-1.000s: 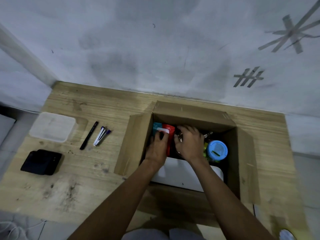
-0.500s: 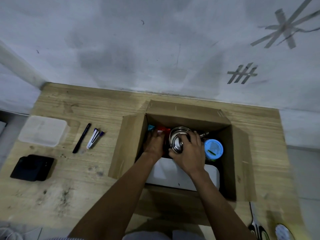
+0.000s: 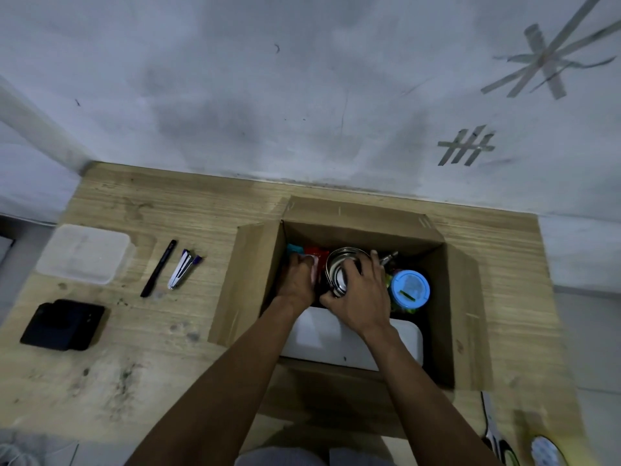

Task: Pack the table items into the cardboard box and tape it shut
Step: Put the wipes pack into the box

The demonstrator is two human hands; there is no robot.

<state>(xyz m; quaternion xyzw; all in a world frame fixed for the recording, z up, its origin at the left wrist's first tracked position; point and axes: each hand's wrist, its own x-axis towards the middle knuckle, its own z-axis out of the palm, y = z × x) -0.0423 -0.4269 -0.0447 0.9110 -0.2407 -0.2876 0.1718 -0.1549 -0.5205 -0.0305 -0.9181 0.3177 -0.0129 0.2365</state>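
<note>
An open cardboard box (image 3: 248,284) stands on the wooden table (image 3: 134,348), flaps spread. Both my hands are inside it. My right hand (image 3: 359,297) grips a shiny steel bowl (image 3: 339,267) by its rim. My left hand (image 3: 297,280) rests against a red packet (image 3: 317,253) next to a teal item (image 3: 294,247). A jar with a blue lid (image 3: 410,289) stands to the right of the bowl. A white flat container (image 3: 336,344) lies at the box's near side.
Left of the box lie a black pen (image 3: 158,268), a white and purple stapler (image 3: 183,269), a clear plastic lidded container (image 3: 85,252) and a black pouch (image 3: 62,324). Scissors (image 3: 492,428) and a tape roll (image 3: 546,452) sit at the near right corner. A wall runs behind the table.
My right hand brought the steel bowl into sight among the items and turned it slightly. My left hand stayed by the red packet. The view shifted a little.
</note>
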